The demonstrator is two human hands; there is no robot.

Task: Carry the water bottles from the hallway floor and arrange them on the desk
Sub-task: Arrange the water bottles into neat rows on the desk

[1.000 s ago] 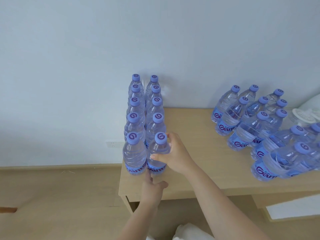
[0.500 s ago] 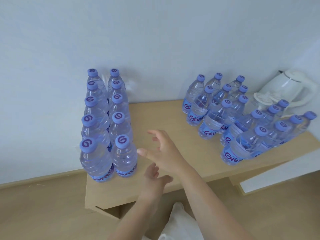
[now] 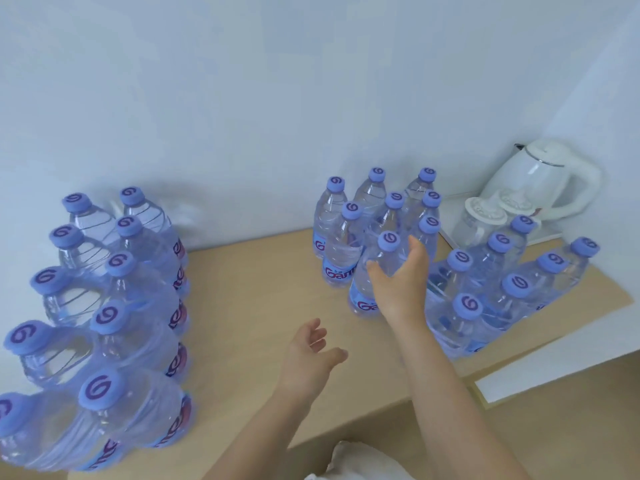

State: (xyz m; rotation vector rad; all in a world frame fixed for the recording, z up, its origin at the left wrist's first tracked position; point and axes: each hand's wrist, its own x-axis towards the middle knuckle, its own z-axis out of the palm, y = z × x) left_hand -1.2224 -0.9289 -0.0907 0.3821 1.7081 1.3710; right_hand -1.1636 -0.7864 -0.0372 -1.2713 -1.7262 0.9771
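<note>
The fingers [image 3: 375,268] of the right hand [image 3: 401,285] are curling round the shoulder of one water bottle [image 3: 372,271], just below its purple cap [image 3: 388,242], with the thumb lying against the far side of the neck; the bottle is standing upright on the table [image 3: 256,306] at the near left corner of the right-hand cluster of bottles [image 3: 377,216]. The left hand [image 3: 311,355] is hovering above the bare middle of the table with its fingers spread loosely apart and gripping nothing. To the right of the held bottle, a further group of bottles [image 3: 502,282] is standing close together, apparently wrapped in clear film, reaching toward the table's right edge. On the left side, a double row of bottles [image 3: 114,306] is running from the wall toward the near edge, well apart from the right-hand cluster. Behind the right group, a white kettle [image 3: 543,181] and a lidded glass cup [image 3: 479,216] are sitting on a white tray against the wall.
</note>
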